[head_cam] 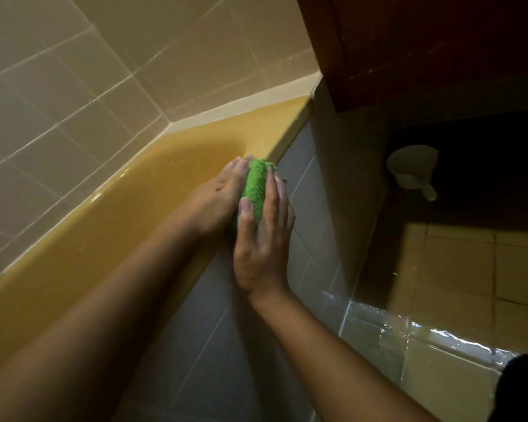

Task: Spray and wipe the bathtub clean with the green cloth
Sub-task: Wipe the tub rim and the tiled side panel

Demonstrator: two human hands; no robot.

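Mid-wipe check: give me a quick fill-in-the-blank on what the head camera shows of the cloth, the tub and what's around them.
1. The cloth held between the left hand and the right hand is ____ in colour.
2. The bathtub is ____ in colour.
3. The white scoop sits to the ____ of both hands.
4. The tiles on the tub's outer side are ____.

Missing words: green; yellow; right; grey.

Green cloth (pixel 254 190) partly hidden btwn left hand (pixel 214 205) & right hand (pixel 261 251); bathtub (pixel 104 239) cut off by left edge.
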